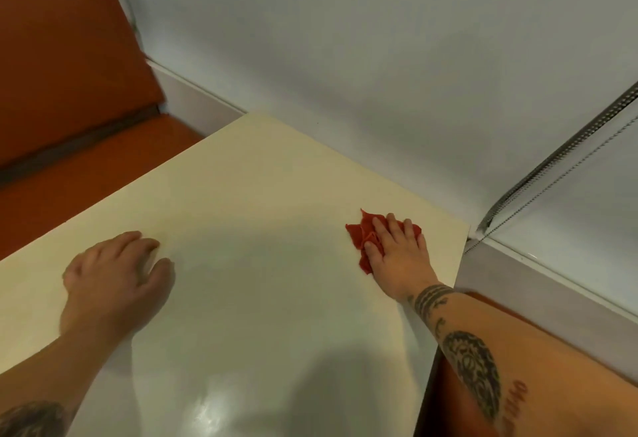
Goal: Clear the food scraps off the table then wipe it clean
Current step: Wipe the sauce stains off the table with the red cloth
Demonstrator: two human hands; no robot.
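Observation:
A cream table fills the middle of the view. My right hand lies flat on a crumpled red cloth near the table's right edge, fingers spread and pressing it against the top. My left hand rests on the table's left part with loosely curled fingers and nothing in it. No food scraps show on the visible surface.
An orange bench seat with a padded back stands beyond the table's left edge. A white wall runs behind the table. A window sill and a blind with a bead chain are at the right.

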